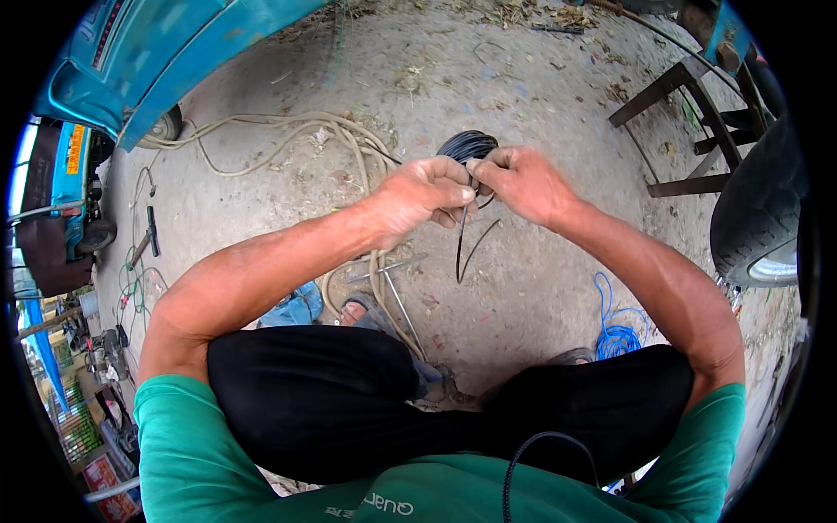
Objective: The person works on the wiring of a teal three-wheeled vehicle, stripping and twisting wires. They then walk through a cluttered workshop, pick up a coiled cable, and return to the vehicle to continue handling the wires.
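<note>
Both my hands are close together in front of me, above the ground. My left hand [425, 193] pinches a thin black wire [459, 248], and its end hangs below the fingers in a loose bend. Right beside it, my right hand [529, 186] has thumb and forefinger closed on the same wire, the fingertips almost touching those of the left. Just behind the fingers is a wound coil of black wire [468, 144], partly covered by them. Exactly where the strands cross between the fingertips is hidden.
A tan hose [349, 131] snakes over the dirt floor on the left. Blue cord [619, 340] lies by my right foot, a metal rod [403, 305] by my left. A hammer [152, 231] lies far left. Blue vehicle bodywork [174, 61], a metal frame [697, 96] and a tire [758, 209] stand around.
</note>
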Available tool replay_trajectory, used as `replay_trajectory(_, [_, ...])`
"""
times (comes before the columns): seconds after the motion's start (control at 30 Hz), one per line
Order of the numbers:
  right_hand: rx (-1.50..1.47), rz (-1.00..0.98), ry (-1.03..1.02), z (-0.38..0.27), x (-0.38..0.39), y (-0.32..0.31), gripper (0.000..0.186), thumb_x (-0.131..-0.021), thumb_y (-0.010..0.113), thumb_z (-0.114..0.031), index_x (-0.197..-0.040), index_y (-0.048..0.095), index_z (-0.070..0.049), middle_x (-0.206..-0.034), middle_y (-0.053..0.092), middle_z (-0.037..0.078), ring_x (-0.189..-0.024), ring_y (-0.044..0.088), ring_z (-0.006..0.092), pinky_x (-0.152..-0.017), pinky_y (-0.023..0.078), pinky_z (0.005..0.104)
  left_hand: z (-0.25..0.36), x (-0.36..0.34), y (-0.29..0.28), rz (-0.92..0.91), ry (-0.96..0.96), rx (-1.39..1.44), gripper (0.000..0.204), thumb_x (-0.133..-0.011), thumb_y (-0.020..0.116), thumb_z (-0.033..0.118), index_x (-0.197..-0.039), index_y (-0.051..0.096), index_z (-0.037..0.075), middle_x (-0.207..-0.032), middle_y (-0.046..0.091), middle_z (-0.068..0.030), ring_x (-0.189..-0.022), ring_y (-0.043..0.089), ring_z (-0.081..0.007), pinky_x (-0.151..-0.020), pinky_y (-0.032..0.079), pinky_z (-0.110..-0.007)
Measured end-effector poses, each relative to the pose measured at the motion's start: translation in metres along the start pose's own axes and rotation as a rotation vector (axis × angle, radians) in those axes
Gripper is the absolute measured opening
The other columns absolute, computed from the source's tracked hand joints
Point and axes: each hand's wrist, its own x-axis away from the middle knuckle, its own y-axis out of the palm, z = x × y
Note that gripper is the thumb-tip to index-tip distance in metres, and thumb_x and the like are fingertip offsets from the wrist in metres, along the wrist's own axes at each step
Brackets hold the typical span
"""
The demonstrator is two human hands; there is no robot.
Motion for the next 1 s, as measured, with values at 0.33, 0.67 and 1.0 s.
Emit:
replay_trajectory(0.33, [-0.165,-0.198,0.16,0.001,0.0,0.008,0.019,-0.089,0.059,-0.017,-0.087,0.065,0.001,-0.078,0.064,0.005,-0.069,0.057,0.0129,-0.065,0.047,0.0295,0.038,0.007,0.008,0.195,0.21,-0.875,0.024,-0.089,0.067,0.02,-0.104,0.061,0.002,-0.089,0.064,-0.0096,-0.081,0.06,-0.0179,-0.072,0.05,-0.034])
replay_trajectory(0.67, [-0.343,-0.224,-0.042,-0.001,0.012,0.018,0.019,-0.091,0.063,-0.017,-0.095,0.064,0.002,-0.082,0.064,0.005,-0.076,0.056,0.0107,-0.071,0.047,0.0296,0.026,-0.013,-0.025,0.058,0.015,-0.724,0.06,-0.089,0.064,0.035,-0.133,0.047,-0.002,-0.115,0.061,-0.0167,-0.103,0.059,-0.0217,-0.091,0.046,-0.037])
replay_trajectory(1.0, [-0.298,-0.357,0.043,-0.022,0.01,0.012,0.022,-0.092,0.063,-0.021,-0.094,0.064,0.001,-0.08,0.064,0.004,-0.072,0.055,0.01,-0.067,0.046,0.0269,0.021,-0.001,-0.032,0.254,0.079,-0.299,0.038,-0.091,0.065,0.023,-0.113,0.053,-0.005,-0.088,0.063,-0.008,-0.075,0.06,-0.013,-0.07,0.052,-0.029])
